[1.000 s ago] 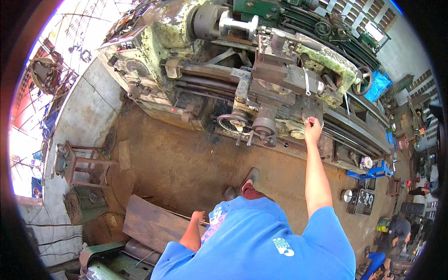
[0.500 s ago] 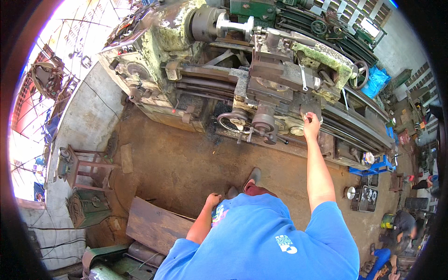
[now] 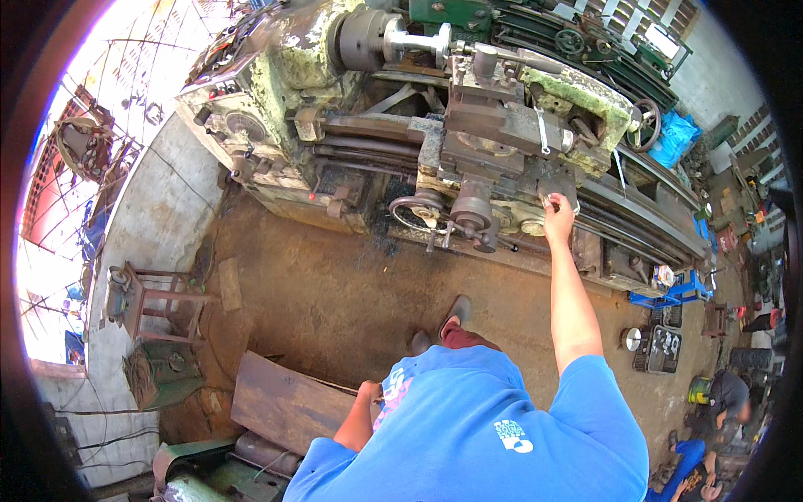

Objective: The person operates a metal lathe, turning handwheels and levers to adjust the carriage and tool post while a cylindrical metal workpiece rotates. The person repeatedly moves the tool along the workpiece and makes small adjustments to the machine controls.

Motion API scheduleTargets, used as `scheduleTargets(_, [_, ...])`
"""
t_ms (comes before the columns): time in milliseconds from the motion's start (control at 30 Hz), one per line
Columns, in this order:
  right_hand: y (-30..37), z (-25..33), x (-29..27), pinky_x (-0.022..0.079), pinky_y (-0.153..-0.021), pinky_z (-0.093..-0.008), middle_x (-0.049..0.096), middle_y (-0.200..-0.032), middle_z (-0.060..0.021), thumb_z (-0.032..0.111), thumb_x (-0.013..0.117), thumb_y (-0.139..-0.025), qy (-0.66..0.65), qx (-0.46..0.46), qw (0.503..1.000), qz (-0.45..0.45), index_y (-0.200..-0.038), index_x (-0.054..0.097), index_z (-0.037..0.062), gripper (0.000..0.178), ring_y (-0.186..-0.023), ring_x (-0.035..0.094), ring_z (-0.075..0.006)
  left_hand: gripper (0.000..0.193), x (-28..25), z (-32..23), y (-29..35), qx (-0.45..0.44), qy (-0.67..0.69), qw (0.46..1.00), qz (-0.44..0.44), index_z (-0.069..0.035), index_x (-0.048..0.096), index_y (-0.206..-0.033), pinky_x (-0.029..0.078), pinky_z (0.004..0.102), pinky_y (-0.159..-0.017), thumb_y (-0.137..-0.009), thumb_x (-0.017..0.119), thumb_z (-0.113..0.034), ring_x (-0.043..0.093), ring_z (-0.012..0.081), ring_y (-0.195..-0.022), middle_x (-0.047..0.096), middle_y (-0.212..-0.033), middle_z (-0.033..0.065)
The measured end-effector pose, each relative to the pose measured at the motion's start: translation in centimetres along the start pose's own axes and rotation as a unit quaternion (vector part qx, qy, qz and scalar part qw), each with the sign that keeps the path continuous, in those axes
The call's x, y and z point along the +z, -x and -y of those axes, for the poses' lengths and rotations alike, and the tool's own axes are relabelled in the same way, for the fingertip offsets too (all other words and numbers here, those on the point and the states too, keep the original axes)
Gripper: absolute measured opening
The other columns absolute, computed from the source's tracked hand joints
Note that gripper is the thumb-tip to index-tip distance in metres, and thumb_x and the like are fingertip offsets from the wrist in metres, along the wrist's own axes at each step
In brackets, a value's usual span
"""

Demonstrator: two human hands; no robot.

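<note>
one wrench (image 3: 543,134) lies near the right edge of one lathe carriage (image 3: 493,170); right hand (image 3: 558,216) at its front right corner, left hand (image 3: 369,391) beside one shirt (image 3: 456,418); i cannot tell either's grip.

a lathe (image 3: 493,134) spans the frame's upper middle, a spanner (image 3: 542,131) on it, another machine (image 3: 535,35) behind it; a stool (image 3: 171,296) stands at left.

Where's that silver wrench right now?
In the head view, right of centre near the top: the silver wrench lies on the lathe, just beyond the person's right hand.
</note>
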State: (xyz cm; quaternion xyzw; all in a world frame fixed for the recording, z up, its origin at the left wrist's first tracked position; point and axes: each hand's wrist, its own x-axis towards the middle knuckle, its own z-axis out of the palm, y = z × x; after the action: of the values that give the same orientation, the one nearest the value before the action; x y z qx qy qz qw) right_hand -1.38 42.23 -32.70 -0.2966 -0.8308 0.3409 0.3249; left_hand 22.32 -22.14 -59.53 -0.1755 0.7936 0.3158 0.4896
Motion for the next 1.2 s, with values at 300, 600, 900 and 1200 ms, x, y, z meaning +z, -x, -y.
scheduleTargets(300, [0.8,0.8,-1.4,0.046,-0.092,-0.0384,0.069,-0.104,-0.0079,0.002,0.067,-0.081,-0.004,-0.038,0.999,0.018,-0.116,0.062,0.0078,0.036,-0.102,0.06,-0.028,0.044,1.9,-2.4,-3.0,0.054,0.288,0.956,0.029,0.007,0.069,-0.1,0.052,0.0383,-0.079,-0.083,0.07,-0.033,0.068,0.0273,-0.089,0.071,-0.096,0.0198])
scheduleTargets(600, [1.5,1.2,-1.5,0.046,-0.092,-0.0396,0.067,-0.109,-0.01,0.0,0.067,-0.08,0.001,-0.032,0.999,0.009,-0.119,0.061,0.0083,0.04,-0.106,0.058,-0.0306,0.041,1.7,-5.1,-4.1,0.069,0.158,0.984,-0.055,0.008,0.06,-0.115,0.054,0.0405,-0.072,-0.087,0.068,-0.021,0.068,0.0274,-0.084,0.069,-0.099,0.0189])
scheduleTargets(900, [1.1,2.9,-2.1,0.041,-0.091,-0.0431,0.066,-0.101,-0.0107,0.004,0.065,-0.075,0.107,-0.13,0.986,-0.018,-0.105,0.062,0.0069,0.03,-0.096,0.057,-0.0347,0.027,1.5,-3.0,1.7,-0.066,0.175,0.98,-0.068,0.0,0.066,-0.098,0.052,0.0351,-0.057,-0.09,0.066,-0.026,0.063,0.021,-0.064,0.067,-0.078,0.0088])
scheduleTargets(1200, [-3.1,4.7,-3.4,0.049,-0.083,-0.0484,0.068,-0.094,-0.017,0.02,0.065,-0.08,0.207,-0.095,0.961,0.158,-0.091,0.066,0.0036,0.02,-0.093,0.062,-0.0376,0.04,11.9,-5.5,6.2,-0.079,0.135,0.98,-0.124,0.004,0.067,-0.09,0.053,0.0428,-0.069,-0.087,0.062,-0.035,0.068,0.0282,-0.085,0.07,-0.091,0.0177])
